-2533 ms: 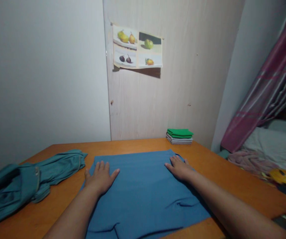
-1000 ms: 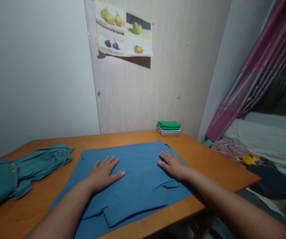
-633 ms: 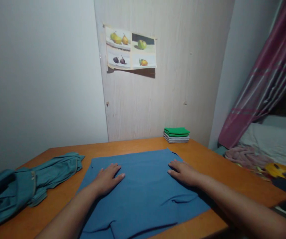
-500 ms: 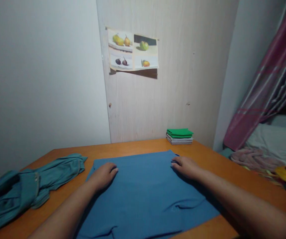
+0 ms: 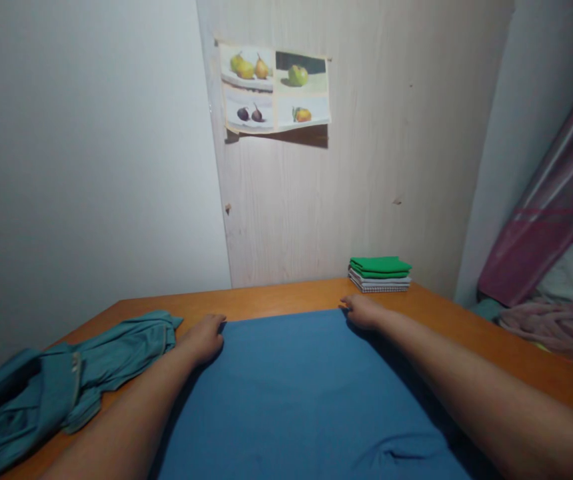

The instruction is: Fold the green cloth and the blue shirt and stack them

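A blue cloth [image 5: 286, 380] lies spread over the wooden table, with a small wrinkle at its near right. On its far left corner rests my left hand [image 5: 205, 341], fingers stretched out past the edge and the thumb toward the cloth. My right hand [image 5: 364, 312] lies over the far right corner, its fingers reaching left across the edge. Both hands cover their corners, and I see neither of them lifting the cloth. The near edge of the cloth falls outside the view.
Crumpled teal clothing [image 5: 86, 377] lies on the table [image 5: 296, 293] at the left. At the back right stands a stack of folded fabric [image 5: 380, 273], green over grey and checked. Beyond the right edge are a pink curtain [image 5: 541, 213] and a pinkish blanket [image 5: 546, 327].
Both hands have slid away from me across the cloth to its far corners. The far edge now looks straighter, and the near left wrinkle is no longer in view. The camera view has shifted slightly.
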{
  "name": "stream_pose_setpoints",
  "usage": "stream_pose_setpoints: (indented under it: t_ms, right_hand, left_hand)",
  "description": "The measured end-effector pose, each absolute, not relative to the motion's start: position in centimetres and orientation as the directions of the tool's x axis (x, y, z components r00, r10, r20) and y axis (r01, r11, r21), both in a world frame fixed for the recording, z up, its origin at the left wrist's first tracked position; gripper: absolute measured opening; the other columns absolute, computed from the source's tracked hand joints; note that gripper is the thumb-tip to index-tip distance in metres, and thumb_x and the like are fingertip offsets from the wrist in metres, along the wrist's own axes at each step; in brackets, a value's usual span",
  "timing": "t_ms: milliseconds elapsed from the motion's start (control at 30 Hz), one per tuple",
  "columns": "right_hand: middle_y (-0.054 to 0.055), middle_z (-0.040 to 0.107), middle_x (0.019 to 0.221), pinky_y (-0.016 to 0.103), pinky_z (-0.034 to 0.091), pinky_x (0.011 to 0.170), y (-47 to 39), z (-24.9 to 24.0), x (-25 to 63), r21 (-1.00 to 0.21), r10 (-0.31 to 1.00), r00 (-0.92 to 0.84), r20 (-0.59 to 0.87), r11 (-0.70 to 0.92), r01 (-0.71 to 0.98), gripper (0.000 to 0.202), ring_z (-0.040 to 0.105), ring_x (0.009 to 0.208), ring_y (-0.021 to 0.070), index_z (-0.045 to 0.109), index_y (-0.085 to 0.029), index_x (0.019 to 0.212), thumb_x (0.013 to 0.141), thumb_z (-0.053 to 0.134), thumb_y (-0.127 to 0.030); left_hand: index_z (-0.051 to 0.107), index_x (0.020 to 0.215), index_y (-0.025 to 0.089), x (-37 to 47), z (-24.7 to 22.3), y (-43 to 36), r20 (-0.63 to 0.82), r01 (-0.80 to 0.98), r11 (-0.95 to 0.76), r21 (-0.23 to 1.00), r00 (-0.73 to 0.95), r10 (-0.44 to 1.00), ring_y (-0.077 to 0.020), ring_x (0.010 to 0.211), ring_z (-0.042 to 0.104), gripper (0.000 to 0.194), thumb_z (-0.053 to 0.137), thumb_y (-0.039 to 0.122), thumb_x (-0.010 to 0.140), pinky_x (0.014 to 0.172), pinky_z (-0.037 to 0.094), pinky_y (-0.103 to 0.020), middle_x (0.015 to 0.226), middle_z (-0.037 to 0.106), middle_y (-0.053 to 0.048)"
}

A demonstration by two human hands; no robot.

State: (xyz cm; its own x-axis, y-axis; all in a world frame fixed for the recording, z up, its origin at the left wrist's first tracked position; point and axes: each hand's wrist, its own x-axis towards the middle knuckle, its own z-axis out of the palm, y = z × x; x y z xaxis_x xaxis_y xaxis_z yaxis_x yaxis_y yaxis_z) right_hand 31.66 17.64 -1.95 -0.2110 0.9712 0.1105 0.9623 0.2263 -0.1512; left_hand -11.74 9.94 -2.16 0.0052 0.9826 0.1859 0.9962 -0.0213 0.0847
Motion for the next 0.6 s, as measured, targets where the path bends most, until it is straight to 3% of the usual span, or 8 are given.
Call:
stream_pose_setpoints:
  t_ms: [233,433,600]
  right_hand:
    - [0.015,0.071,0.12,0.035,0.049,0.092,18.9,-2.2,32.5,-0.127,0.987,-0.162,-0.011,0.159,0.979,0.056,0.066,0.111,0.03,0.067,-0.02,0.123,0.068,0.067,-0.008]
    - [0.02,0.071,0.114,0.034,0.05,0.086,19.2,-2.0,32.4,-0.098,0.994,-0.105,0.02,0.107,0.989,0.041,0.067,0.106,0.0312,0.072,-0.014,0.109,0.069,0.067,-0.009]
    - [0.017,0.072,0.105,0.034,0.049,0.077,18.1,-2.3,32.6,-0.123,0.995,-0.059,0.08,0.069,0.99,0.024,0.068,0.097,0.0307,0.074,-0.018,0.095,0.075,0.061,-0.014]
  left_hand:
    - [0.064,0.125,0.017,-12.8,-2.0,11.4,0.103,0.996,-0.014,0.088,0.005,0.995,-0.0276,0.118,0.064,0.051,0.055,0.018,0.075,0.096,0.049,-0.035,0.13,0.066,-0.016]
    - [0.069,0.104,0.017,-12.6,-1.2,11.6,0.082,0.998,0.038,0.052,-0.043,0.996,-0.0283,0.098,0.069,0.033,0.058,0.02,0.073,0.079,0.05,-0.033,0.108,0.072,-0.015]
    - [0.068,0.088,0.019,-12.4,-0.9,10.4,0.129,0.998,0.062,0.008,-0.062,0.99,-0.0293,0.092,0.067,0.019,0.054,0.018,0.076,0.074,0.048,-0.034,0.099,0.069,-0.015]
